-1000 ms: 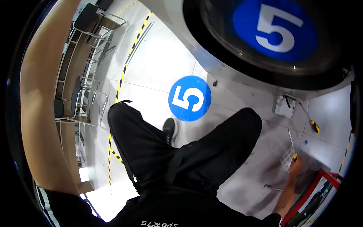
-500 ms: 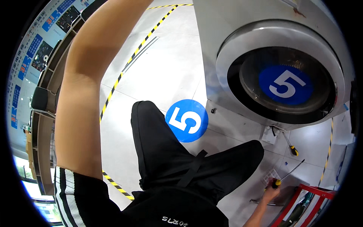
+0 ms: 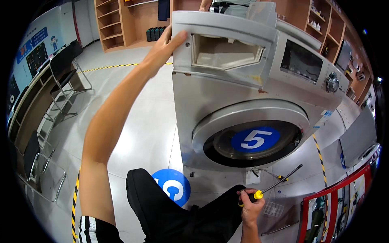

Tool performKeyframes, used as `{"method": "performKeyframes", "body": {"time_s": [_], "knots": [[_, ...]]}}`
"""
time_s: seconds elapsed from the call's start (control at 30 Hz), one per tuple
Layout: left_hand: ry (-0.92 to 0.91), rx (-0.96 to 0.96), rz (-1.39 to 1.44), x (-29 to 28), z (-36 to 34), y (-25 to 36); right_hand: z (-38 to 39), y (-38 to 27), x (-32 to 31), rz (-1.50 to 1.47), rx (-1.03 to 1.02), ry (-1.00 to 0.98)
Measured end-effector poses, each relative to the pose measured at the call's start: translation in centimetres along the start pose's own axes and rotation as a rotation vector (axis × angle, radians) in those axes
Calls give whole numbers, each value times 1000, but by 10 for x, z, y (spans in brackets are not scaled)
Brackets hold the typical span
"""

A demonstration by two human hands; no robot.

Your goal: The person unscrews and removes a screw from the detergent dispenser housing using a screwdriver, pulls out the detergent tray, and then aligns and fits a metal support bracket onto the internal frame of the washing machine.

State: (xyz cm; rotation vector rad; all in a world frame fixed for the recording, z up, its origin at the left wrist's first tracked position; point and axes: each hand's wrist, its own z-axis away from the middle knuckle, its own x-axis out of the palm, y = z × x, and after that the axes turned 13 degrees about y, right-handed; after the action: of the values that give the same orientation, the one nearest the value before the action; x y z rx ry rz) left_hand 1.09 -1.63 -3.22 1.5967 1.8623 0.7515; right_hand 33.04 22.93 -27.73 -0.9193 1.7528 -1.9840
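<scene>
A grey front-loading washing machine (image 3: 184, 97) stands in front of me, its round door (image 3: 251, 139) closed. My left hand (image 3: 169, 45) grips the upper left corner of its front panel, thumb on the front face and the other fingers partly hidden behind the edge. Beside that hand is an open rectangular drawer recess (image 3: 227, 52). My right hand (image 3: 249, 205) is closed round the yellow-and-black handle of a screwdriver (image 3: 279, 181), held near my right knee. Its long shaft points up and to the right, below the door.
Another screwdriver (image 3: 282, 178) lies on the floor near a white box (image 3: 253, 177). A clear compartment box (image 3: 273, 209) and a metal bar (image 3: 279, 229) lie near a red-framed case (image 3: 304, 218). Behind the machine stands another person (image 3: 237, 10). Chairs (image 3: 63, 77) line the left.
The view has lifted, bringing the machine's top and my left hand into sight. My right hand has raised the screwdriver from near the floor to beside my knee.
</scene>
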Motion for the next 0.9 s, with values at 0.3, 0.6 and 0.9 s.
{"method": "performKeyframes", "body": {"time_s": [0.3, 0.6, 0.9], "knots": [[-97, 153, 151, 7, 218, -5, 12, -37, 76, -101, 38, -208], [-212, -426, 465, 21, 305, 2, 24, -32, 98, -87, 91, -298], [-1, -639, 799, 15, 312, -6, 30, -33, 108, -143, 212, -420]]}}
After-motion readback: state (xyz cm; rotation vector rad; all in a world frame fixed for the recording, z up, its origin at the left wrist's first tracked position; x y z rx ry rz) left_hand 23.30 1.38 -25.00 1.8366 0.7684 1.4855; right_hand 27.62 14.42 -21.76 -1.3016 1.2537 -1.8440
